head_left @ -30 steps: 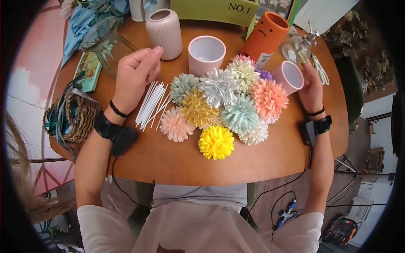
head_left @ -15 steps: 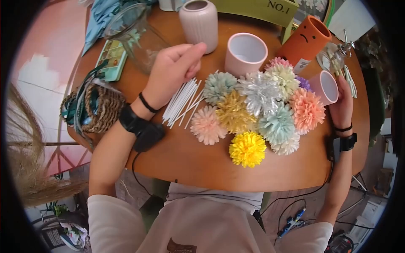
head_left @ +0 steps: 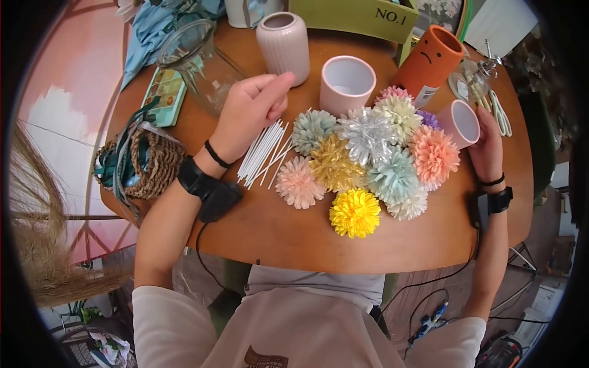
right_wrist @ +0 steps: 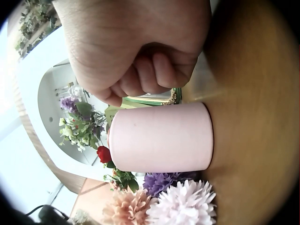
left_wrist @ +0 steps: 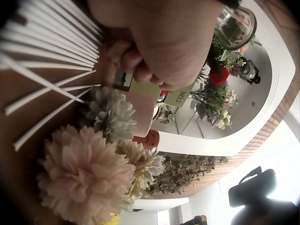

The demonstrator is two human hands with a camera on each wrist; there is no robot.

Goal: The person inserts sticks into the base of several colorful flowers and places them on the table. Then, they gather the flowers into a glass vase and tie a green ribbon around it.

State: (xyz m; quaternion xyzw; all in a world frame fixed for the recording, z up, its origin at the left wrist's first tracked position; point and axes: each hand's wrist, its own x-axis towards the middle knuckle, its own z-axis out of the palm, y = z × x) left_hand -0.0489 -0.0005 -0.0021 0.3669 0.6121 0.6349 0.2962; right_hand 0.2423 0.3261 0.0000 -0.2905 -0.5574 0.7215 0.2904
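Observation:
My left hand is curled into a fist near the white sticks, its thumb resting along the bent fingers. No object shows in its grasp. At the right, my right hand rests on the table beside a small pink cup. In the right wrist view its fingers are folded toward the palm, holding nothing visible. Between the hands lies a cluster of pompom flower heads, among them a silver one, a gold one, a coral one and a yellow one.
A larger pink pot and a ribbed pink vase stand behind the flowers. An orange sad-faced vase is tilted at the back right. A glass vase and a woven basket are at the left. A green box sits behind.
The head view has swung, so the table and things appear farther right than a second ago. Both hands keep their places beside the sticks and the small cup.

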